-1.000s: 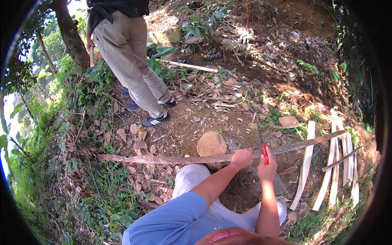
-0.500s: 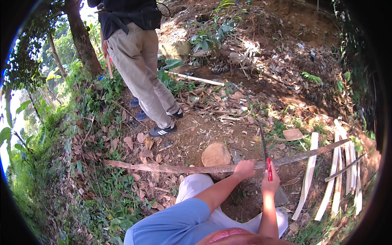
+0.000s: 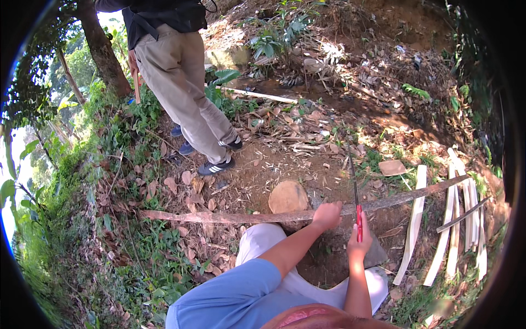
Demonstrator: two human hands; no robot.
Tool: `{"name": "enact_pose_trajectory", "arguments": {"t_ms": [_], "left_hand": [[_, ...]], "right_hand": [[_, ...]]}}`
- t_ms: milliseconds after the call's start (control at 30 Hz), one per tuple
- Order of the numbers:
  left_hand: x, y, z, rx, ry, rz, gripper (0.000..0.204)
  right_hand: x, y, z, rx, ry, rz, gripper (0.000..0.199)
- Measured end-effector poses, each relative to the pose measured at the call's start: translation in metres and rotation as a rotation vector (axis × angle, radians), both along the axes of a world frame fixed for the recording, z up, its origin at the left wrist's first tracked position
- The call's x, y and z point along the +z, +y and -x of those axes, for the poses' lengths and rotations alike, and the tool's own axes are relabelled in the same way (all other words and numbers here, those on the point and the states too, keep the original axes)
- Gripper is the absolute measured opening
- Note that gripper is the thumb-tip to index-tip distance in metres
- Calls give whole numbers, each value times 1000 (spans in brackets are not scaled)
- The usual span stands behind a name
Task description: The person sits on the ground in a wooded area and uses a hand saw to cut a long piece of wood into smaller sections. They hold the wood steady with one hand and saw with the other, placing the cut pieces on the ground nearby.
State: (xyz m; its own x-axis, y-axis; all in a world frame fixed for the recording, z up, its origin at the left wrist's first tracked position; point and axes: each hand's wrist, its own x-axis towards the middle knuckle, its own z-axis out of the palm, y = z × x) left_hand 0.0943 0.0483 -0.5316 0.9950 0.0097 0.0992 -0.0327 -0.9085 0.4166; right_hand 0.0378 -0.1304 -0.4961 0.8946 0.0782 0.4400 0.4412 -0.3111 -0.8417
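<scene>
A long, narrow strip of wood with a dark, bark-like face lies crosswise in front of me, passing by a round cut stump. My left hand is closed around this strip just right of the stump. My right hand grips the red handle of a long, thin, dark-bladed tool. Its blade points away from me and crosses the strip close to my left hand. Whether it is a knife or a saw I cannot tell. My legs are bent on either side of the near ground.
Several pale split wood strips lie on the right, with a short dark stick across some. A flat brown piece rests beyond the long strip. A person in beige trousers stands far left, near a tree trunk.
The whole view has tilted slightly, so the stump and strips appear higher. Both hands keep their grips, and the blade stays across the strip.
</scene>
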Motion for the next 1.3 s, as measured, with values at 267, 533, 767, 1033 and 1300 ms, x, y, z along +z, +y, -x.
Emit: {"name": "enact_pose_trajectory", "arguments": {"t_ms": [267, 533, 767, 1033, 1300], "left_hand": [[5, -3, -7, -18, 37, -9, 43], [4, -1, -11, -10, 74, -47, 41], [0, -2, -15, -10, 109, -60, 42], [6, 3, -16, -28, 156, -23, 40], [7, 3, -16, -21, 132, -12, 39]], "right_hand": [[-8, -13, -5, -26, -19, -54, 47], [-15, -19, -14, -64, 82, -90, 46], [-19, -22, -13, -83, 76, -59, 47], [-11, -22, -11, -56, 66, -8, 46], [1, -19, -12, -44, 36, 25, 45]]}}
